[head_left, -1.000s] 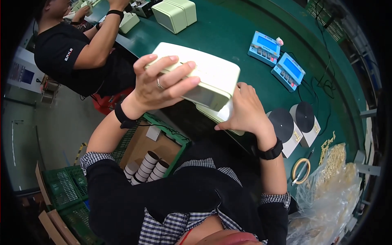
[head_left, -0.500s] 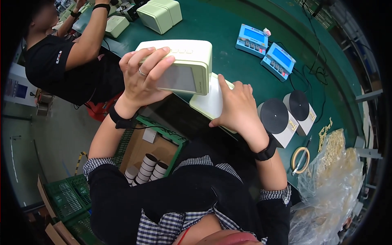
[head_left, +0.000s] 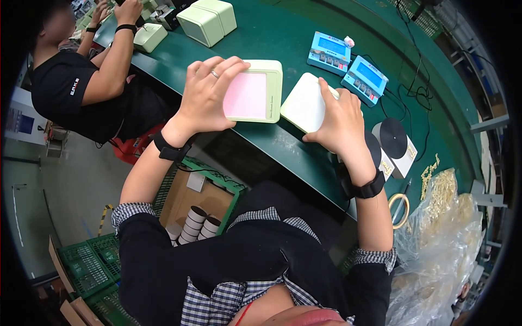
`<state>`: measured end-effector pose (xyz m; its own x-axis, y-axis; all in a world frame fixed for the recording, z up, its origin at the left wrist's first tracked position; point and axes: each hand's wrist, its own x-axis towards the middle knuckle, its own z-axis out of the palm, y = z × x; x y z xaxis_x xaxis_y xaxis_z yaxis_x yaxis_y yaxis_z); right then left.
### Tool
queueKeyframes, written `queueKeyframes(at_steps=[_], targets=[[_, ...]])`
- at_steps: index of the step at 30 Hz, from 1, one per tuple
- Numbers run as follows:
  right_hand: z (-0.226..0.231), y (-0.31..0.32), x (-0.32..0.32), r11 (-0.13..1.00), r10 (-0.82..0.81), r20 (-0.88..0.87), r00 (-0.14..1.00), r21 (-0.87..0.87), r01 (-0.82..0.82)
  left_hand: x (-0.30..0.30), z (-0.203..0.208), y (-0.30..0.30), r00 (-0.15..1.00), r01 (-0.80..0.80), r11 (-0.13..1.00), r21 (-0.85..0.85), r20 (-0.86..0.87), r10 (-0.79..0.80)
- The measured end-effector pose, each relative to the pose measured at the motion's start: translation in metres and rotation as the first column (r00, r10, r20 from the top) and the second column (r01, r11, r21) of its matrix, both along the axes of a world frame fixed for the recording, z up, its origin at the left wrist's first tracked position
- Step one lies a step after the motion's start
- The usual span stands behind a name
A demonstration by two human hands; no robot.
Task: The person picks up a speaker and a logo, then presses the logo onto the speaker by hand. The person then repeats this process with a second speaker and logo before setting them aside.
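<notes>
Gripping a pale green box (head_left: 251,93) with curled fingers of the left hand (head_left: 202,100) at upper center of the frame; spanning a white-faced box (head_left: 303,103) with spread fingers of the right hand (head_left: 345,122), just right of center, at the green counter (head_left: 272,41).

Left grip (head_left: 208,93) hides part of 1 pink-faced case (head_left: 251,95); right grip (head_left: 341,122), part of 1 white-faced case (head_left: 303,103).
</notes>
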<state>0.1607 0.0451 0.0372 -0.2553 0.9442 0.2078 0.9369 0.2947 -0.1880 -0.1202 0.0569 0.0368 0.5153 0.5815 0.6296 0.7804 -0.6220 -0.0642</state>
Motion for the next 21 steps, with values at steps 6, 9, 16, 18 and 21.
queueKeyframes(at_steps=[6,9,16,18,21], targets=[[0.001,0.016,0.008,0.995,0.013,-0.008,1.0,-0.096,-0.013,0.002,-0.001,0.004,0.998,0.02,0.995,-0.102,-0.055,-0.026],[0.0,0.021,0.009,0.993,0.016,-0.006,1.0,-0.12,-0.017,0.001,-0.004,0.012,0.996,0.039,0.988,-0.147,-0.075,-0.05],[-0.003,0.035,0.015,0.969,0.029,-0.043,0.999,-0.245,-0.038,0.0,-0.006,0.043,0.992,0.065,0.91,-0.409,-0.073,-0.103],[-0.003,0.04,0.015,0.961,0.027,-0.043,0.999,-0.275,-0.037,-0.002,-0.008,0.056,0.992,0.06,0.87,-0.489,-0.072,-0.108],[-0.002,0.045,0.02,0.942,-0.004,-0.04,0.999,-0.337,-0.01,0.0,-0.014,0.08,0.987,0.091,0.772,-0.629,-0.044,-0.153]])
